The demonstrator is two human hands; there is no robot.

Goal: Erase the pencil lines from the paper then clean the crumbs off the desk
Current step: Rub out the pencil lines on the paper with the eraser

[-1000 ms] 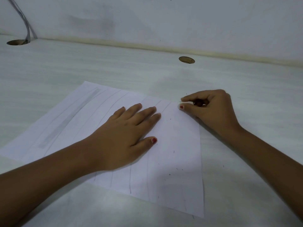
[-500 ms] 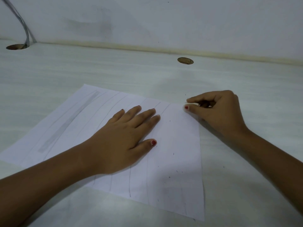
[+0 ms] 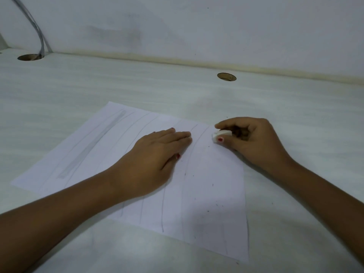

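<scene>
A white sheet of paper [image 3: 212,194] lies on the pale desk [image 3: 137,85], ruled with several long pencil lines and a grey shaded strip at its left. My left hand [image 3: 153,160] rests flat on the sheet's middle, fingers straight and close together. My right hand [image 3: 250,140] pinches a small white eraser [image 3: 219,134] between thumb and forefinger at the sheet's far right corner, the eraser touching the paper. Small dark crumbs [image 3: 212,185] dot the right part of the sheet.
Two round cable holes are cut in the desk, one at the far left [image 3: 29,57] with grey cables [image 3: 37,30] running up from it, one at the back middle [image 3: 226,76]. A white wall stands behind the desk.
My left hand's fingers have drawn together from a spread pose. My right hand has shifted slightly so the eraser shows more clearly at the paper's corner.
</scene>
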